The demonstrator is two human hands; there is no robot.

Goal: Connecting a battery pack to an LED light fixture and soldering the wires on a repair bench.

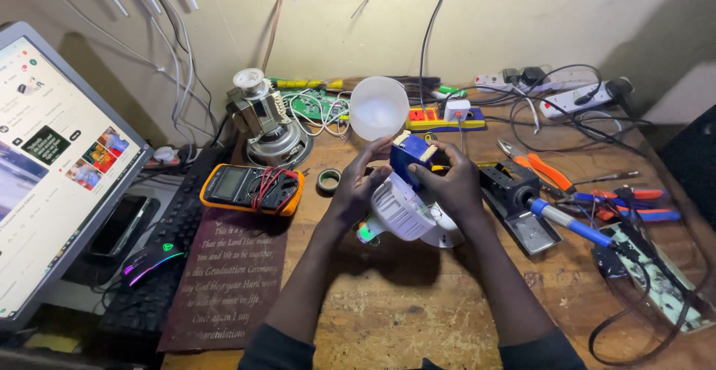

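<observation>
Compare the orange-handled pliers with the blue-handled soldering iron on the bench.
The orange-handled pliers have two spread orange grips meeting at metal jaws; the blue-handled soldering iron is a single straight rod with one blue grip. The pliers lie flat on the wooden bench further back, while the soldering iron lies nearer, its tip end propped in a black stand. Both lie to the right of the right hand, untouched.

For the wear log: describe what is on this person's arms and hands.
Both hands, left hand and right hand, are bare: no gloves, and no rings or watch that I can make out. The forearms are uncovered too. Dark sleeves sit pushed up near the elbows, at the bottom edge of the view.
</observation>
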